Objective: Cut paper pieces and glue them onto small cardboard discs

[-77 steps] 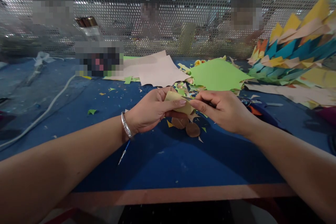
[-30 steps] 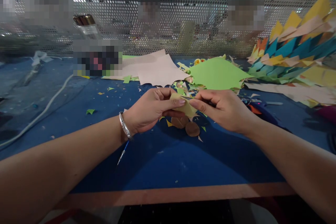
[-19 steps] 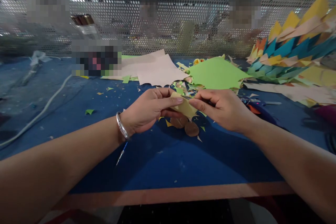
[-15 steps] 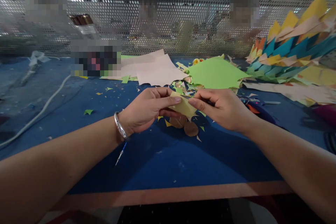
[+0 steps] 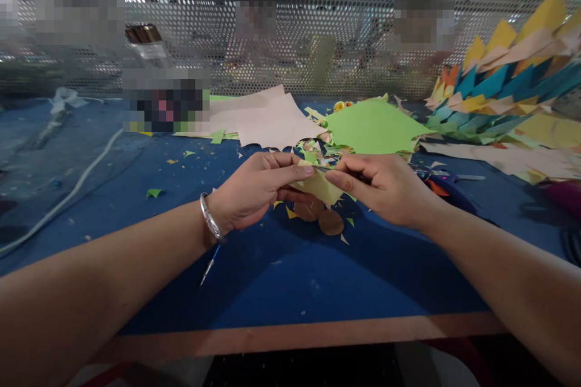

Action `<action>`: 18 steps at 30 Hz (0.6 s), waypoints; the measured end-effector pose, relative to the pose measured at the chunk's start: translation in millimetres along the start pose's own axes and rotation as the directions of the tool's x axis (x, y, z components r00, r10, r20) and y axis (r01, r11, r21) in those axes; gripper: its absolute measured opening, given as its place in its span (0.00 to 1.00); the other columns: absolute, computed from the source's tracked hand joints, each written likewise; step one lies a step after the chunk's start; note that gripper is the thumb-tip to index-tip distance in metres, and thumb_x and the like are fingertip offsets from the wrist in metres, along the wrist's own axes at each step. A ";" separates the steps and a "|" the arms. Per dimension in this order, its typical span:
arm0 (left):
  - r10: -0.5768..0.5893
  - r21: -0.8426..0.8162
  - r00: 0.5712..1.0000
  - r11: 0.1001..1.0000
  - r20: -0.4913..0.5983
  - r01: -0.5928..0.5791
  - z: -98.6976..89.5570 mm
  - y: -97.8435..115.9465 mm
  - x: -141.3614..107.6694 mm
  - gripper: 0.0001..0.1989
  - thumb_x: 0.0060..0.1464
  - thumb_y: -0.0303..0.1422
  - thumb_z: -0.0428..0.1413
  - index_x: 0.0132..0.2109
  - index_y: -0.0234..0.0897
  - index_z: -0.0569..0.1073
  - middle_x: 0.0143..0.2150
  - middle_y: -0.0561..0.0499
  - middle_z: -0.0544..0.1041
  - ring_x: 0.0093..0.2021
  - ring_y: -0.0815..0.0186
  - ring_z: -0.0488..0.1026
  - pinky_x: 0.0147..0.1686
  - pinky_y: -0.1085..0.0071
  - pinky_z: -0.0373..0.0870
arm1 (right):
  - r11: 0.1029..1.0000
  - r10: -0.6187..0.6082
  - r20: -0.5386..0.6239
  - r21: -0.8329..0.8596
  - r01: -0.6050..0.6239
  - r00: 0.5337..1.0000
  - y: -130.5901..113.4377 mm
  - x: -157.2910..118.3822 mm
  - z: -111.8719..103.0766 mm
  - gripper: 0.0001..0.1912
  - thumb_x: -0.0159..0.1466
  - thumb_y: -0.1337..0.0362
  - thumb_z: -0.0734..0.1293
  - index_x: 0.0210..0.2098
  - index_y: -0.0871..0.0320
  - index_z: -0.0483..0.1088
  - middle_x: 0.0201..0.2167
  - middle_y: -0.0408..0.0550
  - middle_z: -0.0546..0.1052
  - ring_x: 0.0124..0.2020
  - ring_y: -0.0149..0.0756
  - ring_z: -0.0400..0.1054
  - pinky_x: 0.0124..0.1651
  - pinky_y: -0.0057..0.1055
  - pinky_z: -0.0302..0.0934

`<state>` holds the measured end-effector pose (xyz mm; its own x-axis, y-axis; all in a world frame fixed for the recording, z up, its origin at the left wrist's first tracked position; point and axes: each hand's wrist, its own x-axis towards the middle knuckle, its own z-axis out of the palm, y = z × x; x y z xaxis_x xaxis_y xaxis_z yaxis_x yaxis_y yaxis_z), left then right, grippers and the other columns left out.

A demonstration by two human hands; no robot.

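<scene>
My left hand pinches a small pale yellow paper between thumb and fingers, above the middle of the blue table. At the paper's right side, my right hand is closed around a thin dark tool, whose tip lies at the paper's upper edge. What kind of tool it is cannot be made out, as the fingers cover most of it. Two brown round pieces lie on the table just below the paper, with small coloured scraps around them.
Behind my hands lie pale pink sheets and a green sheet. A layered folded-paper piece stands at the right. A blue pen-like tool is near my left wrist, and a white cable runs along the left.
The yellow paper has tilted slightly in my left hand, and its lower corner has shifted a little to the right. Both hands keep nearly the same place and grip.
</scene>
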<state>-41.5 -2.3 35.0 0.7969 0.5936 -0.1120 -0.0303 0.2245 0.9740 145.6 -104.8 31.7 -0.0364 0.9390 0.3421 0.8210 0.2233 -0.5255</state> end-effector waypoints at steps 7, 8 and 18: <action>0.011 -0.004 0.999 1.000 0.049 -0.011 -1.1 -2.2 0.2 0.07 0.57 0.28 0.62 0.31 0.29 0.78 0.31 0.49 0.80 0.32 0.70 0.77 0.37 0.73 0.76 | 1.000 0.002 0.008 -0.008 -0.002 1.000 -0.7 0.1 -0.6 0.22 0.70 0.49 0.61 0.27 0.57 0.67 0.19 0.38 0.60 0.21 0.27 0.52 0.25 0.30 0.47; 0.012 -0.002 0.999 1.000 0.047 -0.012 -1.3 -2.4 0.1 0.07 0.57 0.28 0.62 0.31 0.29 0.78 0.31 0.49 0.80 0.32 0.70 0.77 0.37 0.73 0.75 | 1.000 0.000 0.006 -0.008 0.000 1.000 -0.7 0.1 -0.6 0.21 0.70 0.49 0.62 0.27 0.57 0.66 0.18 0.38 0.59 0.21 0.27 0.52 0.26 0.30 0.46; 0.015 0.007 0.998 1.000 0.057 -0.015 -0.5 -3.3 -1.4 0.07 0.57 0.28 0.62 0.32 0.29 0.78 0.30 0.48 0.80 0.32 0.69 0.77 0.41 0.70 0.75 | 1.000 -0.009 -0.008 -0.001 0.009 1.000 -0.3 0.9 1.2 0.21 0.70 0.50 0.62 0.26 0.57 0.65 0.19 0.37 0.59 0.21 0.27 0.52 0.25 0.29 0.47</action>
<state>-42.9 -3.5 31.9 0.8296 0.5516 -0.0860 -0.0385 0.2102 0.9769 144.7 -103.7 31.2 -0.0396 0.9348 0.3531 0.8211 0.2318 -0.5215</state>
